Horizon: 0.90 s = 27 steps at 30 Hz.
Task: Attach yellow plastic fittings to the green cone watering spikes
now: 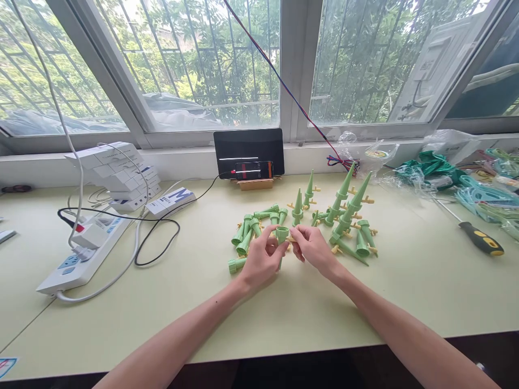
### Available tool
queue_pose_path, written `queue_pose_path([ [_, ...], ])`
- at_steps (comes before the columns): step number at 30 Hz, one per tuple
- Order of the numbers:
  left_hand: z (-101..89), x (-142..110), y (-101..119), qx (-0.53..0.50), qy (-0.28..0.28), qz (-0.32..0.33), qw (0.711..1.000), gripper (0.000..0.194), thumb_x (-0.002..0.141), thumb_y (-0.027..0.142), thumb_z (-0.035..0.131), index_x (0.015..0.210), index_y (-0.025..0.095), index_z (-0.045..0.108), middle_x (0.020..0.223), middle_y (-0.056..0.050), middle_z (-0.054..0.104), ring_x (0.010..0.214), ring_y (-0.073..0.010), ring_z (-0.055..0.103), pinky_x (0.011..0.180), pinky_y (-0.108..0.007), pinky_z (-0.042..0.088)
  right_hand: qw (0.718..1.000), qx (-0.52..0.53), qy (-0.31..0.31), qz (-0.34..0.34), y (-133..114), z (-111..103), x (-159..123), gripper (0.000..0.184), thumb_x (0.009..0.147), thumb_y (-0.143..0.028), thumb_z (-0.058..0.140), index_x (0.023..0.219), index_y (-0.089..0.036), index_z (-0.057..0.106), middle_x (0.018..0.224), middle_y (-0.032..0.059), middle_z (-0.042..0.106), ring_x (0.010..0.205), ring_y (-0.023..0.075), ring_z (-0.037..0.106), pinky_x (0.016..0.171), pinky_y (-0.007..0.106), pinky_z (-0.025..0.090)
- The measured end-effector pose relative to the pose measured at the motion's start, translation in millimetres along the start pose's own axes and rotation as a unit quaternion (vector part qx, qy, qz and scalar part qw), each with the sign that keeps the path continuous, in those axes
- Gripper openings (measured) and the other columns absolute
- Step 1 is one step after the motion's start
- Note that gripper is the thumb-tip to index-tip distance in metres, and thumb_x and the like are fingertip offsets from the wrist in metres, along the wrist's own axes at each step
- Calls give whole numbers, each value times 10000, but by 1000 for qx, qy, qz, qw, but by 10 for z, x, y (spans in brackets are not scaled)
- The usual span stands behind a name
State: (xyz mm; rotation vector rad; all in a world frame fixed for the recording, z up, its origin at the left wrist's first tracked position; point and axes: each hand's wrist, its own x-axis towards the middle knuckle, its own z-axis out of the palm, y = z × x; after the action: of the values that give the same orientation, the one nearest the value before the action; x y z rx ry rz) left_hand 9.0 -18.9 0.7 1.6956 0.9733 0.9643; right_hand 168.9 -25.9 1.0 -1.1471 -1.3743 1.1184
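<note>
Both my hands meet over the middle of the pale green table [284,319]. My left hand [261,258] is closed round a green plastic cone spike [282,235], its round open end up. My right hand [311,246] pinches a small tan valve piece at the spike's side. Just behind lies a pile of green spikes [253,227] without valves. To the right stands and lies a group of green spikes with tan valves [344,216].
A white power strip [83,251] with cables lies at the left, beside stacked white boxes [117,173]. A phone [253,170] leans on a dark tablet [248,148] at the window sill. A black-and-yellow screwdriver [480,237] and bags of green parts [430,167] lie at the right.
</note>
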Motion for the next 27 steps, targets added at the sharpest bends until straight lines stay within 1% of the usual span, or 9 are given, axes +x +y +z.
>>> queue_pose_path([
  [2, -17, 16, 18, -18, 8, -13, 1000, 427, 873, 449, 602, 1206, 210, 482, 604, 61, 546, 374, -84, 484, 394, -207, 397, 999, -43, 11, -32, -18, 12, -17, 409, 951, -496, 470, 663, -207, 450, 494, -44, 473, 417, 100, 436, 449, 242, 374],
  [5, -44, 44, 39, -43, 26, -24, 998, 403, 865, 460, 613, 1152, 199, 502, 596, 56, 559, 358, -78, 469, 379, -203, 383, 992, -101, 21, -75, -32, 25, -40, 355, 953, -492, 474, 753, -202, 518, 585, -25, 531, 468, 113, 475, 473, 249, 389],
  [8, -64, 63, 54, -53, 35, -29, 998, 394, 859, 465, 620, 1117, 188, 510, 612, 44, 592, 347, -70, 458, 373, -203, 374, 985, -136, 27, -103, -28, 27, -46, 310, 954, -475, 478, 826, -202, 552, 650, -16, 548, 492, 117, 485, 487, 255, 396],
  [14, -65, 64, 69, -58, 39, -43, 997, 436, 837, 479, 646, 1126, 186, 498, 602, 46, 597, 347, -78, 461, 364, -207, 365, 984, -133, 30, -111, -5, 10, -36, 259, 954, -451, 483, 863, -214, 535, 670, -19, 540, 508, 124, 495, 497, 258, 396],
  [18, -64, 58, 55, -58, 33, -45, 997, 433, 832, 503, 643, 1104, 192, 513, 601, 47, 593, 339, -72, 446, 358, -206, 358, 985, -131, 22, -110, 11, -1, -36, 258, 954, -440, 480, 835, -215, 520, 646, -22, 524, 513, 128, 488, 512, 259, 395],
  [23, -61, 50, 11, -56, 21, -46, 997, 456, 835, 515, 632, 1146, 205, 511, 616, 43, 598, 351, -73, 454, 367, -206, 381, 981, -159, 14, -107, 14, -12, -42, 272, 962, -415, 454, 785, -214, 501, 589, -34, 481, 503, 126, 433, 511, 258, 362],
  [27, -51, 43, -11, -53, 15, -38, 998, 470, 851, 504, 617, 1198, 214, 489, 619, 45, 591, 353, -70, 452, 363, -199, 377, 977, -178, 12, -118, -3, -6, -48, 312, 974, -391, 421, 720, -213, 457, 571, -41, 430, 504, 117, 366, 511, 256, 324],
])
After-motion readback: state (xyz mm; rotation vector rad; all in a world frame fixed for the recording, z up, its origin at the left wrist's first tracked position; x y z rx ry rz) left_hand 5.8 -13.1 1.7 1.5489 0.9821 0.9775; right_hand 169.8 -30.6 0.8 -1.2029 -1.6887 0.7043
